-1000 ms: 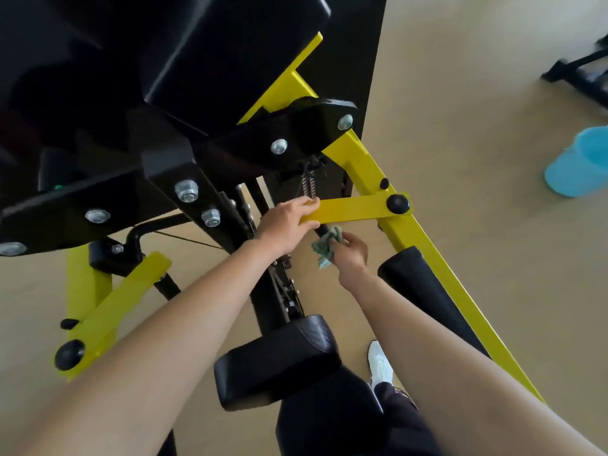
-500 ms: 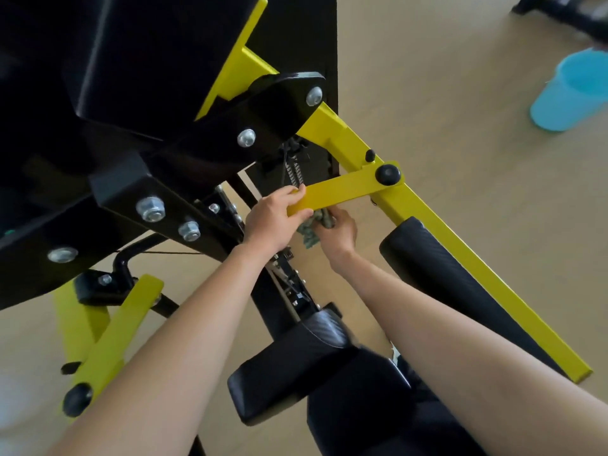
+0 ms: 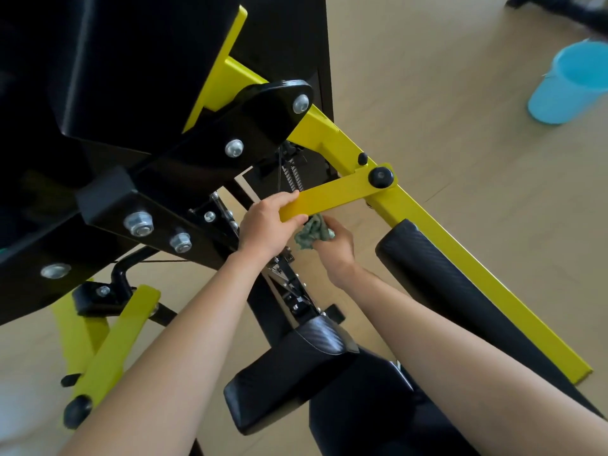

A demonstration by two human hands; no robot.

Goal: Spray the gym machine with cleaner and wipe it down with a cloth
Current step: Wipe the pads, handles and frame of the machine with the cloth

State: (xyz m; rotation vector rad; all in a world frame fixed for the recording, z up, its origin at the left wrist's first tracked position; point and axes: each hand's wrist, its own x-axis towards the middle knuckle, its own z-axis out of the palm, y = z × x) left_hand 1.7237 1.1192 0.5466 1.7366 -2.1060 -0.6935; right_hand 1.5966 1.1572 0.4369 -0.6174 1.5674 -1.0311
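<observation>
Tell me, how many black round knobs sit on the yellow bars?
3: one knob at the right pivot, a smaller knob just above it, one knob at lower left. Others may be hidden.

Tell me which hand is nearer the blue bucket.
Right. The right hand, holding the cloth, sits under the yellow bar on the side towards the bucket; the left hand, gripping the bar's end, is farther away.

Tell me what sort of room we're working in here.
Most likely a gym floor. A yellow-and-black weight machine with padded rests fills the view, more dark equipment stands at the far edge, and a blue bucket sits on the pale wood-look floor.
</observation>
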